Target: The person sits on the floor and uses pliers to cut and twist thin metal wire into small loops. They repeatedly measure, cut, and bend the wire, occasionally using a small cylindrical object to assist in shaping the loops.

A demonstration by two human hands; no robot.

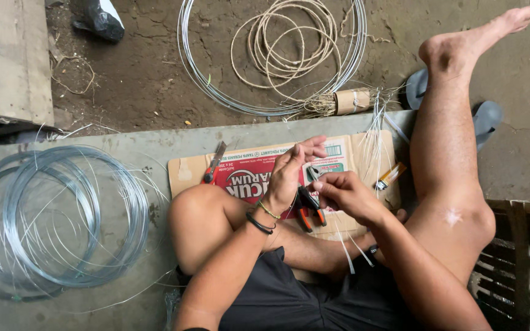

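Big coil of silver wire (pixel 50 220) lying on concrete ledge (pixel 124 144), far left. Flattened cardboard (pixel 351 153) under the knees. Left hand (pixel 289 175) half open, fingers raised, thin wire barely visible at fingertips. Right hand (pixel 348 193) curled closed around orange-handled pliers (pixel 309 208), just beside left wrist. Red-handled cutter (pixel 214 162) resting on cardboard edge, apart.

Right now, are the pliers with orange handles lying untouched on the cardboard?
No, the right hand grips the pliers beside the left hand.
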